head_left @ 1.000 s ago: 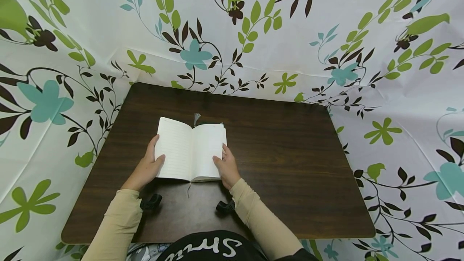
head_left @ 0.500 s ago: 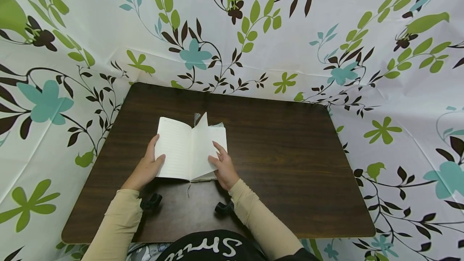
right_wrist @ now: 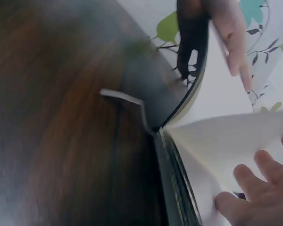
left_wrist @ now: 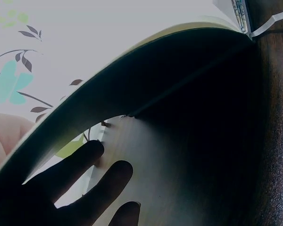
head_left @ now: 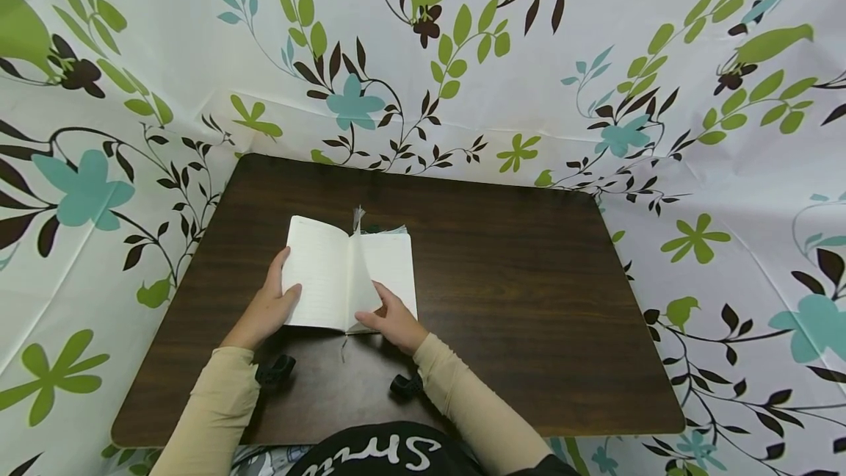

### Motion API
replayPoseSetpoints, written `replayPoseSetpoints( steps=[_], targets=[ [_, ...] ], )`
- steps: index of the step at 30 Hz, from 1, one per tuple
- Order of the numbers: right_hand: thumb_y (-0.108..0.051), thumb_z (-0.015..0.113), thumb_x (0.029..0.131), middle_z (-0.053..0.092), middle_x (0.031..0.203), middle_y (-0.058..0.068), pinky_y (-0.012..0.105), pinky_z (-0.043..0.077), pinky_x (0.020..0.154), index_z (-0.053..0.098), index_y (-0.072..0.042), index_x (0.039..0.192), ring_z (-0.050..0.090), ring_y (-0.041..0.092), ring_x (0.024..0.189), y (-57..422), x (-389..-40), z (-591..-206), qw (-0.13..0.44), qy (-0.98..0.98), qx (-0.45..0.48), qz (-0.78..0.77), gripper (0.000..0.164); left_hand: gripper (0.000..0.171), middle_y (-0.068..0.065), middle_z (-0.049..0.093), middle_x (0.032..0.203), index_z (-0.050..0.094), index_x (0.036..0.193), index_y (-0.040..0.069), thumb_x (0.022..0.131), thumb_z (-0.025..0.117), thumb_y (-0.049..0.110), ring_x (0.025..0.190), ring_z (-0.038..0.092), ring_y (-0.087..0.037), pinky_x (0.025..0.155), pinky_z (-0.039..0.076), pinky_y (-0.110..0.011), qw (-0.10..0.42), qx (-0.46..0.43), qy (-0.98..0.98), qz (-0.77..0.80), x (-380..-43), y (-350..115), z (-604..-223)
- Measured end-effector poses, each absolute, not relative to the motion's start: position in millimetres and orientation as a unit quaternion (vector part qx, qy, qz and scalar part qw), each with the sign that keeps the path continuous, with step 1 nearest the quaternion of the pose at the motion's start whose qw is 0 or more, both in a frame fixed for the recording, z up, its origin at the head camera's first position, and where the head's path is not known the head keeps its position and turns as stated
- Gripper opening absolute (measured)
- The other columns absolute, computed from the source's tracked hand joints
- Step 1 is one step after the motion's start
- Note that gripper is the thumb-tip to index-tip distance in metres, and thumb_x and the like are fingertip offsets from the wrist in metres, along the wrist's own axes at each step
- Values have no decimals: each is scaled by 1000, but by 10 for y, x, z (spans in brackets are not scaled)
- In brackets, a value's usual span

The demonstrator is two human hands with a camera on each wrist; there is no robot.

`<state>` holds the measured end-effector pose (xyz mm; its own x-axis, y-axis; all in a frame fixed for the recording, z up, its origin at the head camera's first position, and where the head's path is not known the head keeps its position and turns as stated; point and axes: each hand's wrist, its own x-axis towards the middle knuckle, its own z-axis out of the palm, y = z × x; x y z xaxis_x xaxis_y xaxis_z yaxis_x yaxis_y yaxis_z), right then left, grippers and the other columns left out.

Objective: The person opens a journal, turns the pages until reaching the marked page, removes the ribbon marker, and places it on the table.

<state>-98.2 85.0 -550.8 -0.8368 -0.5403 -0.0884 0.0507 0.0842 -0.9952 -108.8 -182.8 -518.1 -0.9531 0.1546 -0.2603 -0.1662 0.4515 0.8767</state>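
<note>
Both hands are occupied with an open notebook [head_left: 322, 270] on a dark wooden table [head_left: 522, 300], as seen from the head. Its outer left edge is gripped by the left hand [head_left: 261, 311], the thumb resting on ruled paper. A lifted page [head_left: 358, 281] is tended near the book's centre by the right hand [head_left: 394, 322], thumb and forefinger spread apart at its lower end.

From the left wrist, shadowed fingers are seen beneath the dark cover [left_wrist: 193, 70], that half being held raised off the table; a pale ribbon [left_wrist: 273, 21] is left trailing at the spine.

From the right wrist, fingers are laid against the page, though whether it is pinched or merely pushed cannot be told. The page turn is judged about half done: the right half is uncovered, but the page is not yet laid flat.
</note>
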Motion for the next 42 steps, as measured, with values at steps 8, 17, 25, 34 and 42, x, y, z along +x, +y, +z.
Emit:
replayPoseSetpoints(
  steps=[8, 17, 25, 34, 42],
  targets=[
    [-28, 66, 101, 12, 170, 3, 54, 14, 122, 29, -19, 161, 11, 21, 156, 792, -936, -5581, 207, 824, -332, -410, 71, 75, -29, 4, 166, -12, 163, 20, 109, 39, 31, 146, 20, -53, 111, 20, -72, 148, 3, 847, 511, -1072, -1829, -5184],
    [-40, 57, 104, 8, 171, -3, 62, 6, 120, 32, -25, 161, 5, 31, 156, 743, -877, -5639, 198, 857, -387, -277, 64, 66, -28, -3, 166, -10, 163, 18, 110, 18, 45, 149, 6, -54, 111, 10, -75, 142, 16, 833, 535, -1057, -1848, -5164],
    [-32, 57, 105, 16, 170, -1, 56, 10, 122, 24, -17, 163, 10, 27, 156, 777, -889, -5661, 181, 868, -363, -285, 68, 79, -20, -9, 168, -14, 163, 24, 108, 43, 20, 152, 0, -47, 114, 10, -72, 164, 5, 831, 532, -1081, -1860, -5161],
    [-29, 58, 105, 18, 167, 18, 51, 18, 122, 32, -5, 158, 12, 33, 155, 856, -942, -5731, 115, 939, -250, -206, 64, 79, -18, -14, 168, -15, 162, 23, 108, 41, 17, 153, -5, -45, 114, 7, -72, 169, 10, 827, 536, -1106, -1888, -5195],
    [-52, 73, 90, 22, 162, 31, 56, 25, 118, 35, 2, 154, 19, 45, 151, 930, -1014, -5788, 72, 969, -151, -179, 92, 79, -19, -14, 168, -15, 162, 21, 108, 42, 17, 152, -5, -45, 114, 7, -72, 168, 13, 826, 538, -1107, -1896, -5206]
  ],
)
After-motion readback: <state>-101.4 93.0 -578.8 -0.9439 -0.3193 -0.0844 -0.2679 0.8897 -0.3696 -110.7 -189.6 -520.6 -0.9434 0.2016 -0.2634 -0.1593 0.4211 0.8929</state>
